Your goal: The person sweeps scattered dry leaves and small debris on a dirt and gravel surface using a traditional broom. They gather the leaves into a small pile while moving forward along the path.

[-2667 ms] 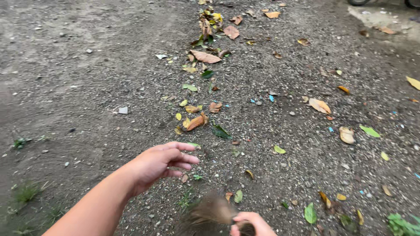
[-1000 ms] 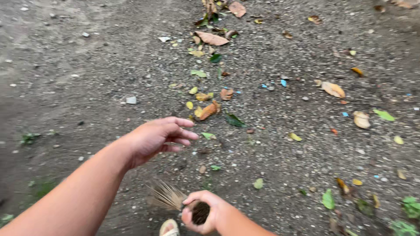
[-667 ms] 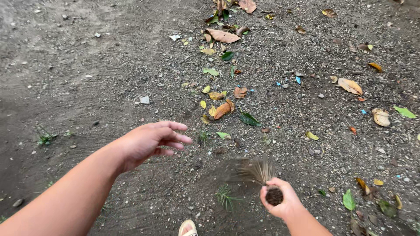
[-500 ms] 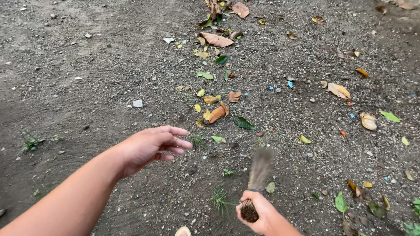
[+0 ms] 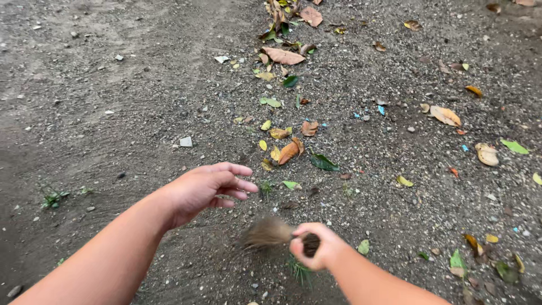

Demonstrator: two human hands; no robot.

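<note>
Nearest the camera, the right hand [image 5: 314,247] is fisted around the dark bound end of a short broom of stiff brown fibres [image 5: 270,231] — its bristles now point left and blur just above the gritty ground, where half a second ago they stood forward, so a leftward stroke is under way. The left hand [image 5: 208,187] still hovers empty, fingers loosely extended and slightly apart, touching nothing. Beyond it lies a curled orange-brown dry leaf [image 5: 288,152] beside a glossy dark green leaf [image 5: 324,162]. Farther off, a trail of crisp fallen leaves [image 5: 282,55] runs over coarse grey gravel-flecked dirt [image 5: 113,113].
</note>
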